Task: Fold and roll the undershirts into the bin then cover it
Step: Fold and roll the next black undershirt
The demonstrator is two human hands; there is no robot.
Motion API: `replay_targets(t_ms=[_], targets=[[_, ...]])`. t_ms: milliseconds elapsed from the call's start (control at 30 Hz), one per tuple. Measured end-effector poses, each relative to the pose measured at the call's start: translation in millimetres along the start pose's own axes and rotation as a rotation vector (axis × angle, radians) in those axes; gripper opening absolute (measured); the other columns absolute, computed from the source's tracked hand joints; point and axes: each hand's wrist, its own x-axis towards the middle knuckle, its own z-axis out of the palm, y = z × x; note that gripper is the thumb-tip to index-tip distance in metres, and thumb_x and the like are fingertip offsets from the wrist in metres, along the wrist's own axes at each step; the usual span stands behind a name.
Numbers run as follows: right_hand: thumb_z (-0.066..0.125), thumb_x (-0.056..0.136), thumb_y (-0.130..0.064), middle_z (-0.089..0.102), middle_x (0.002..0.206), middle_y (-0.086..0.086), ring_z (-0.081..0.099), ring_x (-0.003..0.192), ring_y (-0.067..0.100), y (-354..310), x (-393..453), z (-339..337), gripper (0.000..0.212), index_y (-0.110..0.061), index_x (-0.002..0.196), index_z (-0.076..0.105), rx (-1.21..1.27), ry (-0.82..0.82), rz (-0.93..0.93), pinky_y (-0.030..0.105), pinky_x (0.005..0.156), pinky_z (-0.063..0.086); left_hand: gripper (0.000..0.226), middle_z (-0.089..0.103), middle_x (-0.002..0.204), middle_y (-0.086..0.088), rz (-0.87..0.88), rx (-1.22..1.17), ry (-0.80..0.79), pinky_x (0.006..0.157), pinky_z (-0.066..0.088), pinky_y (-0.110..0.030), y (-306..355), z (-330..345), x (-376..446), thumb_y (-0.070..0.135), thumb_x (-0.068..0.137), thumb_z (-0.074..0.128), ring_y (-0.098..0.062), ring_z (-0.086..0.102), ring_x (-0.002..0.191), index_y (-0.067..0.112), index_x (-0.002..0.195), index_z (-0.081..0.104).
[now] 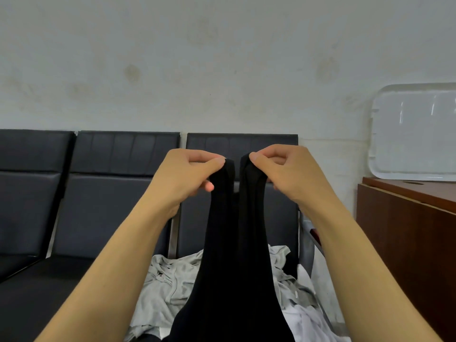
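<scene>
Dark bench seats [118, 193] under pale wall. Centre frame: black undershirt [234, 267] hanging, straps pinched by left hand [187, 176] and right hand [283, 174]. Grey undershirts [167, 287] heaped at six o'clock; clear lid [414, 132] at three.

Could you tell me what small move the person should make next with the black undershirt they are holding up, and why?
Probably lower it flat onto the dark seat: the left hand and right hand each pinch a strap of the black undershirt, which hangs unfolded over the grey garments.
</scene>
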Motion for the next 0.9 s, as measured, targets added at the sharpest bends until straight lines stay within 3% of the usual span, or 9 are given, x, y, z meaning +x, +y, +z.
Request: replay_targets(t_ms=[67, 167, 367, 533, 667, 800, 900], targets=[[0.070, 0.094, -0.045, 0.077, 0.078, -0.010, 0.068, 0.068, 0.002, 3, 3, 11, 0.018, -0.028, 0.092, 0.076, -0.016, -0.012, -0.002, 0.022, 0.065, 0.046, 0.009, 0.076, 0.074, -0.005, 0.023, 0.023, 0.027, 0.056, 0.040, -0.018, -2, 7, 0, 0.033, 0.094, 0.072, -0.004, 0.057, 0.050, 0.031, 0.094, 0.081], [0.066, 0.097, -0.047, 0.074, 0.077, -0.009, 0.059, 0.057, -0.002, 13, 9, 19, 0.021, -0.028, 0.095, 0.072, -0.061, -0.033, 0.015, 0.022, 0.065, 0.044, 0.009, 0.070, 0.064, 0.008, 0.055, 0.083, 0.030, 0.052, 0.040, -0.012, -13, 8, 5, 0.032, 0.096, 0.070, -0.004, 0.055, 0.047, 0.029, 0.094, 0.078], [0.050, 0.107, -0.038, 0.067, 0.096, -0.007, 0.056, 0.077, 0.005, 56, 22, 5, 0.020, -0.022, 0.109, 0.062, -0.143, -0.059, 0.110, 0.023, 0.069, 0.042, 0.014, 0.073, 0.077, 0.000, -0.028, 0.296, 0.060, 0.060, 0.045, -0.022, -66, -9, 29, 0.031, 0.104, 0.059, 0.002, 0.056, 0.044, 0.021, 0.103, 0.069], [0.051, 0.107, -0.036, 0.064, 0.096, -0.005, 0.054, 0.078, 0.009, 93, 28, -4, 0.021, -0.019, 0.113, 0.061, -0.183, -0.008, 0.178, 0.025, 0.067, 0.041, 0.017, 0.058, 0.052, 0.012, -0.142, 0.273, 0.033, 0.051, 0.038, -0.019, -106, -34, 39, 0.031, 0.104, 0.061, 0.000, 0.044, 0.041, 0.019, 0.097, 0.071], [0.051, 0.107, -0.036, 0.065, 0.100, -0.005, 0.056, 0.081, 0.008, 99, 29, 7, 0.020, -0.020, 0.114, 0.061, -0.222, -0.046, 0.175, 0.024, 0.067, 0.042, 0.024, 0.051, 0.068, 0.002, -0.234, 0.047, -0.058, 0.042, 0.021, -0.018, -115, -34, 39, 0.034, 0.099, 0.068, -0.005, 0.036, 0.047, 0.010, 0.100, 0.069], [0.056, 0.105, -0.034, 0.068, 0.091, -0.005, 0.062, 0.083, 0.010, 98, 27, 25, 0.016, -0.020, 0.107, 0.063, -0.195, -0.074, 0.184, 0.026, 0.069, 0.045, 0.011, 0.054, 0.072, 0.007, -0.332, -0.196, -0.138, 0.038, 0.021, -0.014, -112, -26, 36, 0.024, 0.096, 0.072, -0.004, 0.035, 0.048, 0.019, 0.091, 0.063], [0.061, 0.100, -0.026, 0.068, 0.075, -0.008, 0.058, 0.068, 0.008, 100, 24, 33, 0.002, -0.025, 0.102, 0.063, -0.112, -0.078, 0.177, 0.026, 0.067, 0.043, 0.009, 0.055, 0.067, 0.011, -0.374, -0.294, -0.148, 0.036, 0.022, -0.012, -107, -19, 35, 0.019, 0.097, 0.070, -0.001, 0.037, 0.046, 0.022, 0.089, 0.065]])
